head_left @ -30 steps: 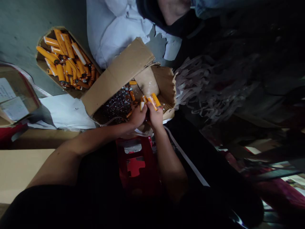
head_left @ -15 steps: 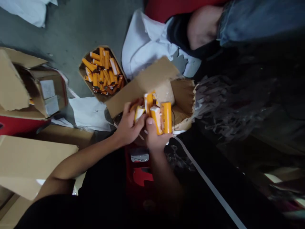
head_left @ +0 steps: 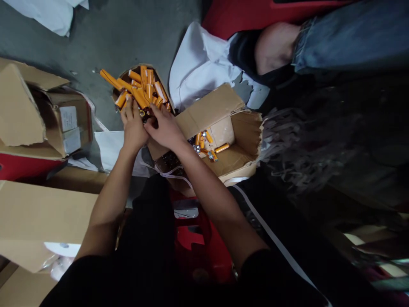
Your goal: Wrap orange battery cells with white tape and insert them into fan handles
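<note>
Having left the open carton (head_left: 246, 132) to their right, the left hand (head_left: 134, 130) and right hand (head_left: 166, 130) are reaching into the small box (head_left: 166, 91), orange cylinders (head_left: 140, 97) lying at their fingertips, apparently transferring a handful, though whether either is clasping anything cannot be told.

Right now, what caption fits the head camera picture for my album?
Left hand and right hand at glossy orange cylinders heaped in a brown cardboard box, beside a larger cardboard carton.

Orange cyls (head_left: 149, 91) glossy, plastic-lkg; open ctn (head_left: 212, 103) matt cardbd w/ rough edge; trouser leg (head_left: 348, 40) denim.
</note>
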`<state>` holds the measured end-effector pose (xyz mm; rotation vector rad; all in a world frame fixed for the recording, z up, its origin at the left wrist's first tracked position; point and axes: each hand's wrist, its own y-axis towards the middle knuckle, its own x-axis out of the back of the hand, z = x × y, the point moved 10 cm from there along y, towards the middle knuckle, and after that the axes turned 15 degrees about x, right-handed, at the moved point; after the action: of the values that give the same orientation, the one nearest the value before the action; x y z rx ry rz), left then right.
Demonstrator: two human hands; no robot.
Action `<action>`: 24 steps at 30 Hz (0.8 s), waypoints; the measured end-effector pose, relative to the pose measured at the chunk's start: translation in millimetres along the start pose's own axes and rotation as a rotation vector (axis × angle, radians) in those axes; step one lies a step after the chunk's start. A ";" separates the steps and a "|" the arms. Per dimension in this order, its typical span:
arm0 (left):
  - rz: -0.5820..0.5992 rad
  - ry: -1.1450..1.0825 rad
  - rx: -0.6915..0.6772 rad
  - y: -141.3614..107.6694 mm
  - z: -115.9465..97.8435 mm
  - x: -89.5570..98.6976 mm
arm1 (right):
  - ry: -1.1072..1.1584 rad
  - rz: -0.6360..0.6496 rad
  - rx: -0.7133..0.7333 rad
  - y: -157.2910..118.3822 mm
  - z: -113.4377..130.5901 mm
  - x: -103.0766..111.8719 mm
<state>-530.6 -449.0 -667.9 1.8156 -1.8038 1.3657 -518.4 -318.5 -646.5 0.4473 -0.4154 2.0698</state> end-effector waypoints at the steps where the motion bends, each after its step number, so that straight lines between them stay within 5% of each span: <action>1: -0.023 -0.003 -0.007 -7.4 -5.4 4.3 | 0.007 -0.047 -0.031 -25.6 1.9 13.8; 3: -0.072 -0.006 -0.046 -21.1 -22.1 14.1 | 0.003 -0.175 -0.139 -85.9 -7.8 48.1; 6: -0.070 0.027 -0.200 -45.0 -64.8 10.6 | -0.097 -0.303 -0.377 -179.0 -58.8 97.7; 8: 0.104 0.068 -0.331 -68.4 -97.7 -24.5 | -0.200 -0.240 -0.509 -223.9 -104.0 116.0; 10: 0.421 0.099 -0.424 -100.6 -123.5 -85.6 | -0.311 -0.040 -0.595 -248.7 -146.8 116.0; 13: 0.792 0.087 -0.461 -142.9 -146.3 -178.2 | -0.439 0.318 -0.672 -261.7 -190.2 93.1; 16: 0.774 0.219 -0.422 -144.9 -153.7 -244.4 | -0.500 0.519 -0.688 -258.0 -202.9 69.9; 18: 0.734 0.546 -0.425 -142.7 -145.5 -279.1 | -0.501 0.579 -0.670 -253.2 -201.5 58.8; 21: 0.760 1.025 -0.527 -148.0 -124.4 -307.1 | -0.469 0.630 -0.644 -251.2 -196.9 47.3; 24: 0.813 1.100 -0.603 -149.3 -112.6 -312.1 | -0.453 0.658 -0.650 -252.2 -196.8 40.9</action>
<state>-386.0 -131.6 -771.4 -0.1002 -1.9037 1.3409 -350.5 -72.8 -770.8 0.4050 -1.6247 2.2563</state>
